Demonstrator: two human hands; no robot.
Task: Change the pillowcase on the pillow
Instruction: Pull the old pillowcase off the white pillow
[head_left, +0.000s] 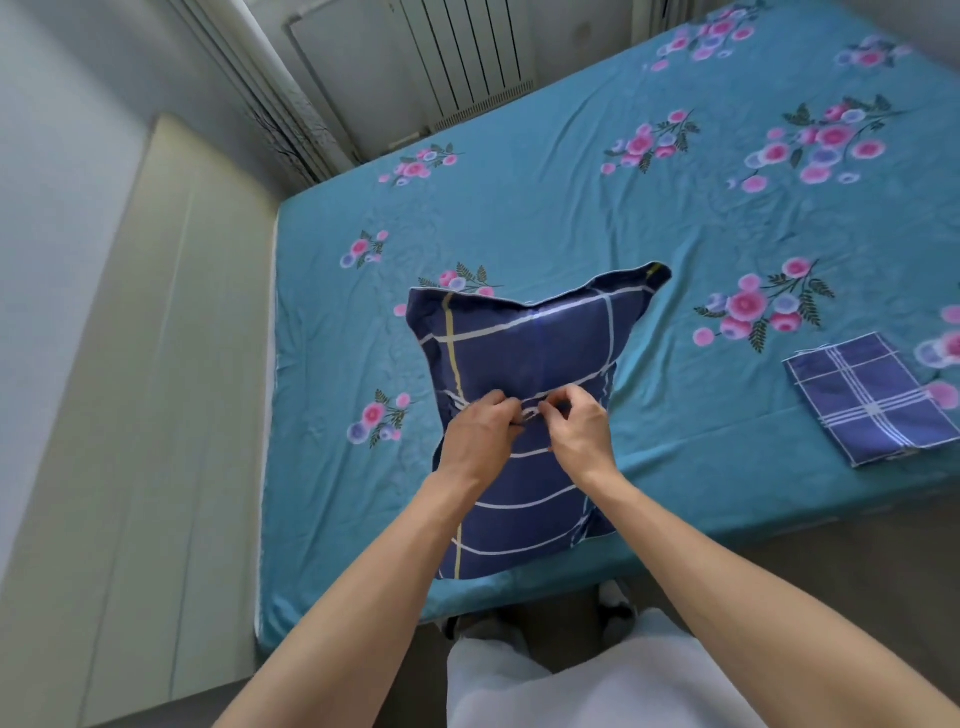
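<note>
Item 1, left hand (480, 434): its fingers (501, 402) are curled and pinching the cloth of the navy check pillowcase (519, 358) at a seam across the middle of the pillow's upper face. What sort of closure sits there (zip, flap or tie) is too small to tell.

Item 2, pillow in its pillowcase: lies on the bed (571, 208) at the near edge, under and beyond both sets of fingers, its nearest corner hanging over the mattress edge. The far corners stick up as loose ears.

Item 3, right hand (579, 428): just right of the left, its fingers (563, 400) curled in a pinch on the same seam. The two hands almost touch.

Item 4, folded check pillowcase (872, 397): well to the right of the fingers, flat on the bed, not yet taken up; likely the replacement.

Handling note, a judgement: the step appears to be opening the old case. One pinch should anchor the cloth while the other works the closure, drawing along the seam rather than up, so the fabric stays taut. Shifting the pillow fully onto the bed would stop it sliding off.
</note>
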